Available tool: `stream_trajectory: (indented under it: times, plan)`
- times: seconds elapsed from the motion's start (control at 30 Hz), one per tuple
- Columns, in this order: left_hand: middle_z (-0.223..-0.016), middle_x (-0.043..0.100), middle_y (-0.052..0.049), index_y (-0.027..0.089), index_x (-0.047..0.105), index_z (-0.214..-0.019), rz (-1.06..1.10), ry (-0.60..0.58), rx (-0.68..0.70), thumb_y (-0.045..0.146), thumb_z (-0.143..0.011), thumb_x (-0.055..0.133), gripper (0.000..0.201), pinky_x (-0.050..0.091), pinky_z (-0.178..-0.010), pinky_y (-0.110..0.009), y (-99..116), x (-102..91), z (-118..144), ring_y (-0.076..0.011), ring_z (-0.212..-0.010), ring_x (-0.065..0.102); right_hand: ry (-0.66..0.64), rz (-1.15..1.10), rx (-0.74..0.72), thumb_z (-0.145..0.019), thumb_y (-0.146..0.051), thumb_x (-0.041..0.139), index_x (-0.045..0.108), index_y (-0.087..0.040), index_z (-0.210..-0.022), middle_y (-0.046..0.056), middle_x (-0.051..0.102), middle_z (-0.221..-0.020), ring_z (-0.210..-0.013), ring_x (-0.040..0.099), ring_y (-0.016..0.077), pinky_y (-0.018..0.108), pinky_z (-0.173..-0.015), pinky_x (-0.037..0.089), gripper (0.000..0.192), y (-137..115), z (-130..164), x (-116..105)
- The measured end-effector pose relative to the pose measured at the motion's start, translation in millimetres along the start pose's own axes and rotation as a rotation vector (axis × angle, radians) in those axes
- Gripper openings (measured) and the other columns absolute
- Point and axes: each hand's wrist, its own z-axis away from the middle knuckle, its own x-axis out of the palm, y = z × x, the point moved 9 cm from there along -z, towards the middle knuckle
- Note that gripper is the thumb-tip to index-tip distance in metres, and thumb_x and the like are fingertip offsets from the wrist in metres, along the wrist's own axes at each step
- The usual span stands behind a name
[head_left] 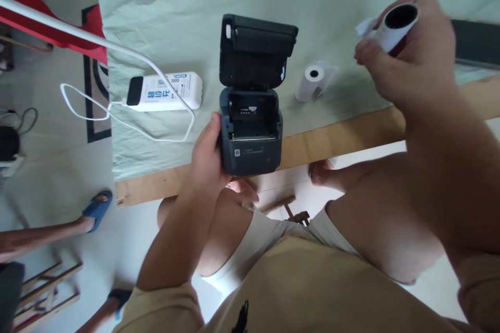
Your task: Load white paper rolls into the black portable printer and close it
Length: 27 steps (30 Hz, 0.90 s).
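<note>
Left hand [207, 158] grips the open printer [250, 135] at the table's near edge [351, 132] | right hand [406, 57] pinches a paper roll [396, 26], raised up right of the empty bay | roll's core points toward camera | spare roll [312, 80] lies between.

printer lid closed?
No, the printer lid stands flipped up and the paper bay is bare, while the left hand grips the printer's side.
</note>
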Motion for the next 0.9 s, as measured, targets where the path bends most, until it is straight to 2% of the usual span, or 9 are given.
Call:
stream_trajectory:
  times: [0.1,0.23,0.27,0.4,0.47,0.57,0.7,0.77,0.9]
  plan:
    - [-0.095,0.081,-0.008,0.020,0.075,-0.101,-0.014,-0.004,-0.021,0.063,-0.097,0.053,0.048,0.067,-0.079,-0.036,-1,2.8,1,-0.0266,-0.094,0.079,-0.029,0.156,0.124,-0.071,-0.029,0.084,0.067,-0.024,-0.108,0.005,0.074,-0.106,-0.087,0.064,0.0138,0.032,-0.080,0.050,0.041,12,0,-4]
    - [-0.097,0.082,-0.008,0.020,0.076,-0.102,-0.019,0.019,0.002,0.063,-0.097,0.052,0.050,0.067,-0.077,-0.038,2,2.8,0,-0.0267,-0.090,0.079,-0.133,0.261,0.291,-0.064,-0.026,0.088,0.063,-0.020,-0.131,0.005,0.075,-0.108,-0.100,0.068,0.0182,0.036,-0.088,0.048,0.071,23,0,-4]
    - [-0.098,0.082,-0.008,0.020,0.076,-0.101,-0.019,0.027,-0.001,0.062,-0.098,0.052,0.050,0.067,-0.076,-0.038,2,2.4,0,-0.0265,-0.089,0.079,-0.115,0.249,0.229,-0.066,-0.024,0.085,0.063,-0.018,-0.131,0.007,0.075,-0.113,-0.104,0.069,0.0194,0.036,-0.089,0.048,0.069,13,0,-7]
    - [-0.100,0.081,-0.008,0.020,0.076,-0.097,-0.014,0.012,0.000,0.058,-0.100,0.049,0.046,0.068,-0.078,-0.038,2,4.8,1,-0.0255,-0.091,0.079,0.079,0.067,-0.327,-0.080,-0.013,0.065,0.068,-0.016,-0.126,0.012,0.071,-0.120,-0.110,0.067,0.0209,0.034,-0.097,0.050,0.046,-67,23,-23]
    - [-0.104,0.081,-0.007,0.022,0.076,-0.098,-0.019,-0.002,0.018,0.058,-0.100,0.049,0.046,0.067,-0.081,-0.037,3,6.9,1,-0.0254,-0.096,0.079,-0.032,0.032,-0.414,-0.084,-0.019,0.066,0.065,-0.016,-0.129,0.014,0.071,-0.124,-0.115,0.068,0.0234,0.036,-0.100,0.053,0.045,-87,37,-4]
    - [-0.105,0.081,-0.007,0.022,0.077,-0.099,-0.015,0.013,0.029,0.061,-0.099,0.051,0.047,0.068,-0.081,-0.038,4,6.9,2,-0.0252,-0.097,0.079,-0.225,0.081,-0.371,-0.085,-0.029,0.072,0.061,-0.021,-0.131,0.016,0.067,-0.133,-0.123,0.065,0.0289,0.043,-0.105,0.052,0.049,-84,43,37]
    - [-0.104,0.081,-0.009,0.019,0.076,-0.102,0.003,0.017,0.017,0.060,-0.099,0.051,0.048,0.067,-0.081,-0.039,3,4.2,2,-0.0266,-0.094,0.079,-0.382,0.061,-0.202,-0.088,-0.031,0.070,0.061,-0.028,-0.128,0.011,0.066,-0.119,-0.109,0.066,0.0279,0.045,-0.099,0.053,0.042,-55,36,67]
    - [-0.102,0.081,-0.010,0.018,0.076,-0.104,-0.012,-0.013,-0.003,0.063,-0.098,0.052,0.051,0.066,-0.083,-0.041,1,4.5,1,-0.0294,-0.096,0.079,-0.347,0.002,-0.217,-0.086,-0.030,0.072,0.061,-0.028,-0.128,0.010,0.067,-0.117,-0.109,0.067,0.0263,0.042,-0.098,0.053,0.044,-61,33,60]
    - [-0.104,0.081,-0.008,0.020,0.075,-0.107,-0.018,-0.005,0.015,0.062,-0.098,0.052,0.049,0.067,-0.084,-0.041,1,1.4,0,-0.0296,-0.101,0.079,-0.147,-0.158,-0.212,-0.083,-0.024,0.075,0.054,-0.029,-0.134,0.005,0.069,-0.123,-0.103,0.070,0.0196,0.035,-0.093,0.056,0.055,-100,38,25]
